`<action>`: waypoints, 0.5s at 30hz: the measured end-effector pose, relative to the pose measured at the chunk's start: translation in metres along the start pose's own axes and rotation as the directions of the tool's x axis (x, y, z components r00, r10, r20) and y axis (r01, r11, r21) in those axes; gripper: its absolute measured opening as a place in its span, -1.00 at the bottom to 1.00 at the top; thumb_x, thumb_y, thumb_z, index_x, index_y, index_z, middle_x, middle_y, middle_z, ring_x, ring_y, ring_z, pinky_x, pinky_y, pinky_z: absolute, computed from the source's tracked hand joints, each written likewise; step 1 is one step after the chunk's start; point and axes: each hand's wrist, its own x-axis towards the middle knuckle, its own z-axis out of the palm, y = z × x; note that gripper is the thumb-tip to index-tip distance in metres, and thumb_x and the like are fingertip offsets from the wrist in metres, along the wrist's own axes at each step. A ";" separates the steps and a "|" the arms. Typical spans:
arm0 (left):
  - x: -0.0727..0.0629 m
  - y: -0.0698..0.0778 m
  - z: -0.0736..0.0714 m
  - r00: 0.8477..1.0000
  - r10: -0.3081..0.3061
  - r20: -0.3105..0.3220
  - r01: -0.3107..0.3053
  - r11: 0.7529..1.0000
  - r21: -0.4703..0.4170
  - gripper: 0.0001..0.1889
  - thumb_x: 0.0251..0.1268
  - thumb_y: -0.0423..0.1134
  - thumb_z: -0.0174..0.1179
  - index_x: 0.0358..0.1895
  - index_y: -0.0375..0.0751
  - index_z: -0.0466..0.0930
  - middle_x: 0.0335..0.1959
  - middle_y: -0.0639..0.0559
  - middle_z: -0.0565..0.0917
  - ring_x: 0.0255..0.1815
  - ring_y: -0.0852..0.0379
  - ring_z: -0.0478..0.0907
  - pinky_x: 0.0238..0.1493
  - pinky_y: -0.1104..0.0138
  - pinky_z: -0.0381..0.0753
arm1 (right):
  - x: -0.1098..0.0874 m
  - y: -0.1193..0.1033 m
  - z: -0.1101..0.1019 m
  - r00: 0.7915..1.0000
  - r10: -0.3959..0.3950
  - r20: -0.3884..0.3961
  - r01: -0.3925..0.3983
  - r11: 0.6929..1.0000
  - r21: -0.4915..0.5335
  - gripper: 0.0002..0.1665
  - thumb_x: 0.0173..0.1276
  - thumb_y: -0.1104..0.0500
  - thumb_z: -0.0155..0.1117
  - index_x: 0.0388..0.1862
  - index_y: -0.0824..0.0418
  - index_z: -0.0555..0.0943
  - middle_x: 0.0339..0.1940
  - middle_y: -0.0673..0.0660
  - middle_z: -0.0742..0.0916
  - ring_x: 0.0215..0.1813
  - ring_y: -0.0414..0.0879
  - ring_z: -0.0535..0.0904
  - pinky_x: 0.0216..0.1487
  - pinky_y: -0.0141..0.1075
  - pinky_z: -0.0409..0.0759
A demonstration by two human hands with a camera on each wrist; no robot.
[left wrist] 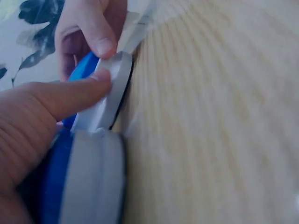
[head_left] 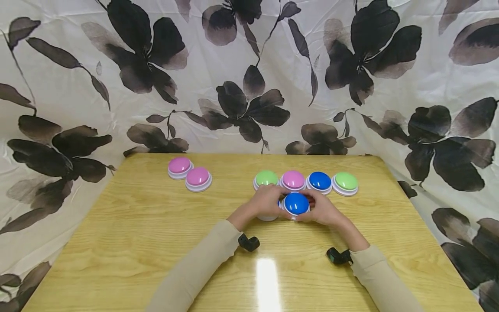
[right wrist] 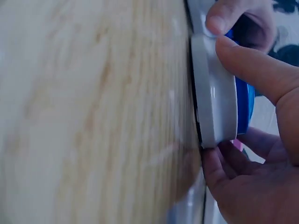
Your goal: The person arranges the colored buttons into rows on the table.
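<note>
Both hands are at a blue dome push button (head_left: 296, 203) with a white base. My right hand (head_left: 323, 209) grips its right side, thumb at the front of the base and fingers behind. On the other side my left hand (head_left: 267, 201) holds the same base between thumb and fingers. Beneath the left hand sits a second blue button (left wrist: 88, 177), mostly hidden in the head view, its white rim right beside the first. In the right wrist view, the base's lower edge is close over the table.
Directly behind the hands stands a row: a green button (head_left: 267, 177), a pink button (head_left: 293, 179), a blue button (head_left: 319, 180) and another green button (head_left: 345, 180). Two pink buttons (head_left: 197, 176) sit at the back left of the wooden table (head_left: 156, 234). A floral cloth (head_left: 241, 52) hangs behind.
</note>
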 end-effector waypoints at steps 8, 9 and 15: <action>-0.014 -0.002 -0.029 0.998 0.058 0.021 -0.056 0.994 -0.097 -0.30 0.16 0.07 0.37 0.34 -0.15 0.42 0.24 0.03 0.51 0.27 0.09 0.40 0.27 0.18 0.38 | -0.005 -0.030 -0.006 1.000 -0.018 0.001 0.018 0.992 -0.126 0.00 0.13 0.08 0.54 0.43 0.34 0.23 0.37 0.35 0.38 0.28 0.30 0.36 0.21 0.11 0.43; -0.017 -0.004 -0.034 0.998 0.062 0.009 -0.061 0.993 -0.105 -0.33 0.20 0.06 0.35 0.33 -0.15 0.43 0.24 0.04 0.51 0.27 0.10 0.40 0.27 0.19 0.38 | -0.005 -0.036 -0.007 0.999 -0.035 0.000 0.035 0.992 -0.118 -0.04 0.16 0.08 0.51 0.42 0.35 0.24 0.36 0.35 0.39 0.28 0.30 0.36 0.21 0.13 0.42; -0.038 -0.015 -0.060 0.998 0.059 -0.029 -0.064 0.970 -0.236 -0.45 0.28 -0.03 0.30 0.27 -0.19 0.49 0.19 -0.01 0.54 0.23 -0.05 0.42 0.21 0.15 0.44 | -0.009 -0.071 -0.012 0.980 -0.188 0.068 0.188 0.982 -0.004 -0.29 0.28 0.10 0.41 0.32 0.35 0.39 0.26 0.27 0.52 0.25 0.24 0.42 0.20 0.12 0.42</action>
